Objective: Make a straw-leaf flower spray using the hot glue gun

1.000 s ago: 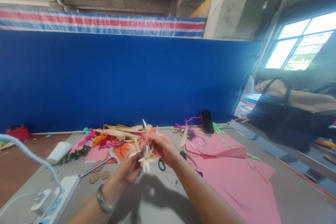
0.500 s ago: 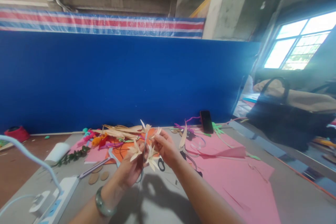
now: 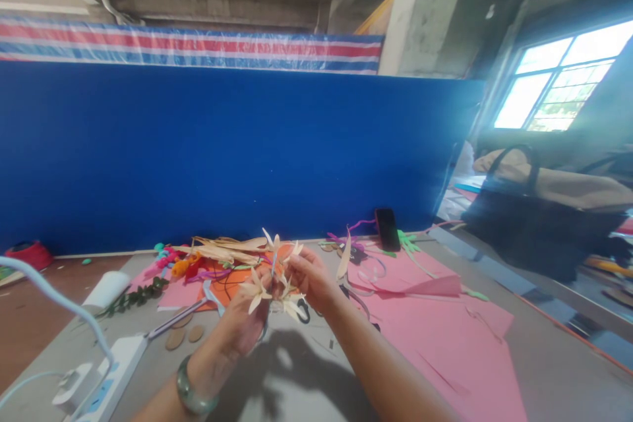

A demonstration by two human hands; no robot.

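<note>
My left hand (image 3: 246,326), with a green bangle (image 3: 184,388) on its wrist, is closed around the lower part of a bunch of cream husk flowers (image 3: 256,291) above the table. Their pointed petals spread out on several sides, and the stems are mostly hidden by the fingers. At the bunch's right side, my right hand (image 3: 317,282) pinches a pale flower (image 3: 297,250) between thumb and fingers. A black scissors-like handle loop (image 3: 304,310) shows just behind the lower petals.
Dried husks (image 3: 227,248) and colourful pipe-cleaner pieces (image 3: 185,266) lie behind the hands. Pink paper (image 3: 445,343) covers the right side. A phone (image 3: 387,229) leans against the blue panel (image 3: 237,145). A power strip (image 3: 116,369), white roll (image 3: 107,289) and wooden discs (image 3: 175,339) are left.
The lower flower of the bunch has turned slightly and now overlaps the black handle loop more. Both hands keep their grip, nearly in place. The view has shifted a little.
</note>
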